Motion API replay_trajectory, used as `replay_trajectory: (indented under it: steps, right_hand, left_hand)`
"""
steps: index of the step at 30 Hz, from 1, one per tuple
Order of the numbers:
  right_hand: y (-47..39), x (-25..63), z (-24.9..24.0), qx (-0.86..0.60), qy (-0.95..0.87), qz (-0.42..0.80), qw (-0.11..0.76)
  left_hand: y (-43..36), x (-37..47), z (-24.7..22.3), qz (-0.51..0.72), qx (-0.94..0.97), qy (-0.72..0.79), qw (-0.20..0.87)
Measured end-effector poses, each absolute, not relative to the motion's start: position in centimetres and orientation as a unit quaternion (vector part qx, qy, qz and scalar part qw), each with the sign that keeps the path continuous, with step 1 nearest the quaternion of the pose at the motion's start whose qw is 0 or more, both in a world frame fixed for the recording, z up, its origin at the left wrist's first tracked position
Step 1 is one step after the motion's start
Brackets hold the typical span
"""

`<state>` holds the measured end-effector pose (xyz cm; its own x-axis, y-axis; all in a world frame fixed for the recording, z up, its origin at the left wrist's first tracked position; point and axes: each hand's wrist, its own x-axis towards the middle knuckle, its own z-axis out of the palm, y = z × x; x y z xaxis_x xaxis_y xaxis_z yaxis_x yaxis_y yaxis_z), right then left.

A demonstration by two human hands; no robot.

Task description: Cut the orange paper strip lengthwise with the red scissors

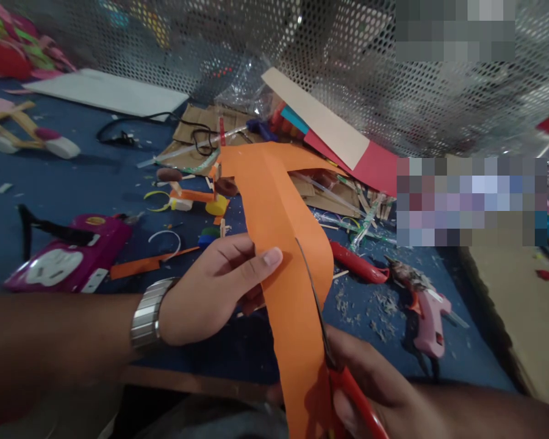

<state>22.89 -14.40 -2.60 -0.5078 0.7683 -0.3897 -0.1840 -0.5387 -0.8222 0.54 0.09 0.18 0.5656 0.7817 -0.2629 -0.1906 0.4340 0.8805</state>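
Observation:
A long sheet of orange paper [274, 207] stretches from the middle of the table toward me, its near end hanging over the edge. My left hand [219, 286], with a metal watch on the wrist, pinches its left side, thumb on top and fingers beneath. My right hand [370, 372] grips red-handled scissors [354, 399]. Their dark blade lies along a cut that runs lengthwise through the paper, and the part right of the blade curls away. The lower blade is hidden under the paper.
A pink glue gun [430, 323] lies at the right, near a red tool [361, 262]. To the left are a purple device [73, 250] and an orange scrap [135, 268]. Cardboard [192, 131], coloured sheets [320, 116] and a white board [110, 91] lie before a perforated metal screen [201, 49].

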Motion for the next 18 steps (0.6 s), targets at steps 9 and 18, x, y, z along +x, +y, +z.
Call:
replay_trajectory:
  steps: [9, 18]
  right_hand:
    - [-14.2, 23.1, -1.6, -0.402, -0.337, 0.788, 0.321]
    - [-13.0, 23.5, -1.5, -0.3, -0.369, 0.818, 0.325]
  left_hand:
    - [0.2, 0.3, -0.4, 0.321, 0.442, 0.327, 0.771]
    - [0.0, 0.2, -0.1, 0.296, 0.505, 0.328, 0.741]
